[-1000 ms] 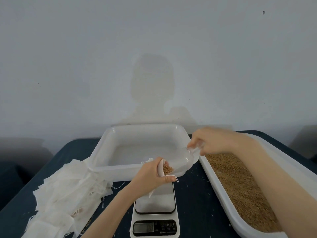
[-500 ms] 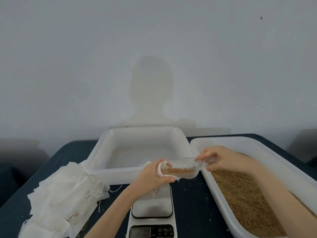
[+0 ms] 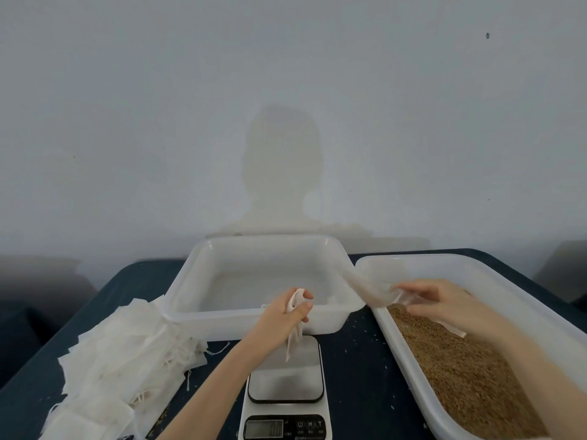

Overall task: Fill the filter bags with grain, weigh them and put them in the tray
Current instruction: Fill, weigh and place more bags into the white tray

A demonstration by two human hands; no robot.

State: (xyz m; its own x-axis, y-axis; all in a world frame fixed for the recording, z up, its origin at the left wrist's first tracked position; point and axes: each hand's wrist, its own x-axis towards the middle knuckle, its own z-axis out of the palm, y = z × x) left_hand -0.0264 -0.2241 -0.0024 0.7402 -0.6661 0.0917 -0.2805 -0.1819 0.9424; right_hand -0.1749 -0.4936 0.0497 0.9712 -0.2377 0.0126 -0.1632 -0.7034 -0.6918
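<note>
Pale grey wall rises behind a dark blue table [image 3: 355, 369] scattered with stray grains; on it the left hand [image 3: 282, 315] pinches the gathered neck of a filter bag [image 3: 293, 339], which hangs limp just above the platform of a white digital scale [image 3: 286, 392]; the right hand [image 3: 435, 300] grips the handle of a clear plastic scoop [image 3: 373, 285], held over the near end of the long tub of grain [image 3: 457, 369]; whether the scoop carries any grain cannot be told. Behind the scale sits the translucent white tray [image 3: 203, 281], rounded at the corners, with no filled bag visible inside. Left of it lies a rumpled pile of empty bags [image 3: 127, 350], thin white mesh with loose drawstrings. I judge the bag light, soft and shapeless, so it is best held by the neck, mouth upward, lest grain spill; the fabric looks thin, so a gentle set-down on the platform would suit.
</note>
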